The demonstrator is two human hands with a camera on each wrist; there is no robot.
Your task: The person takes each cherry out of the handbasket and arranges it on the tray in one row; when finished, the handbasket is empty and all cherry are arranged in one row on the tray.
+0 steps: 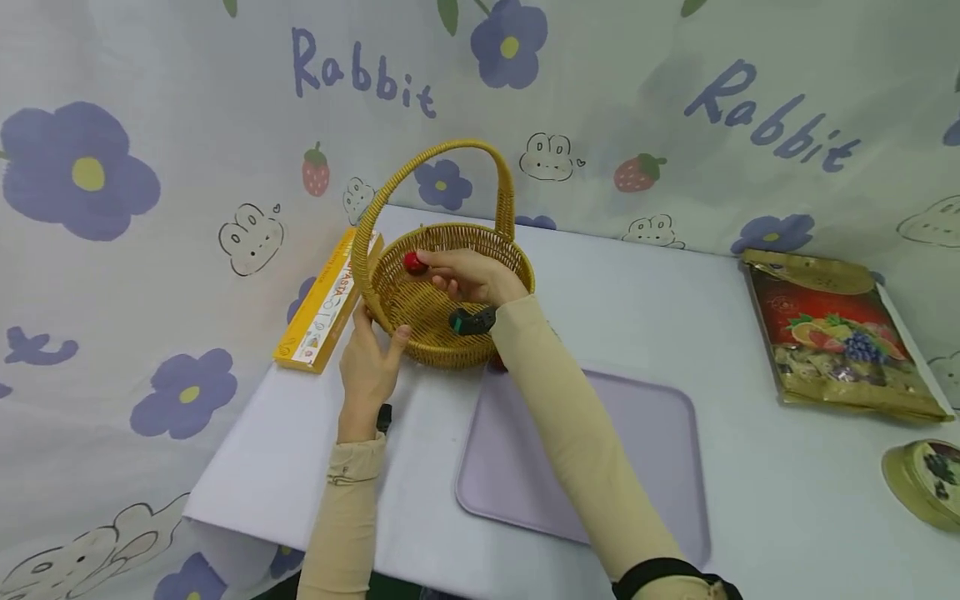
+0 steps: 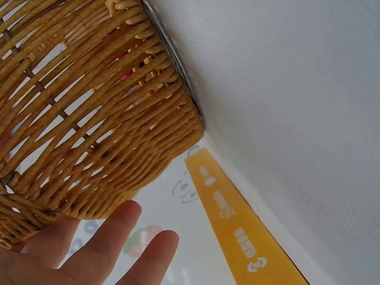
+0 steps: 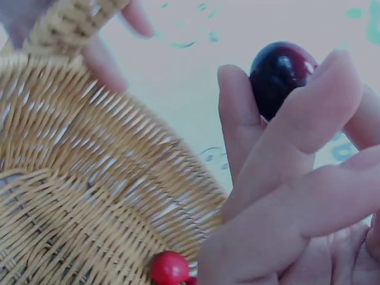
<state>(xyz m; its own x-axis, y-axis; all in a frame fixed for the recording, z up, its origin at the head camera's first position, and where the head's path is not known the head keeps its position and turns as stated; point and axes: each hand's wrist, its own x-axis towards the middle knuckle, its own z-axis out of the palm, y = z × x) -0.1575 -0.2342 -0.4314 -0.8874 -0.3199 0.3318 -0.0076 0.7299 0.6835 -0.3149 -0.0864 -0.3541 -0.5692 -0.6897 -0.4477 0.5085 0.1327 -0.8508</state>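
Note:
A yellow-brown wicker basket (image 1: 450, 354) with a tall arched handle stands on the white table. At its left side my left hand (image 1: 369, 367) holds the rim near the foot of the handle; the left wrist view shows fingers (image 2: 98, 252) along the outer weave. Over the basket's opening, my right hand (image 1: 472, 277) pinches a glossy, dark red cherry (image 1: 415, 263) between thumb and fingertips. In the right wrist view the cherry (image 3: 282, 77) looks almost black on one side. Another red cherry (image 3: 170, 267) lies inside the basket, with part of one more beside it.
A pale purple tray (image 1: 525, 467) lies under my right forearm; a dark red thing (image 1: 497, 364) shows partly at its far edge. Left of the basket rests a yellow pasta box (image 1: 318, 321). To the right are a fruit-printed bag (image 1: 843, 333) and a round tub (image 1: 918, 487).

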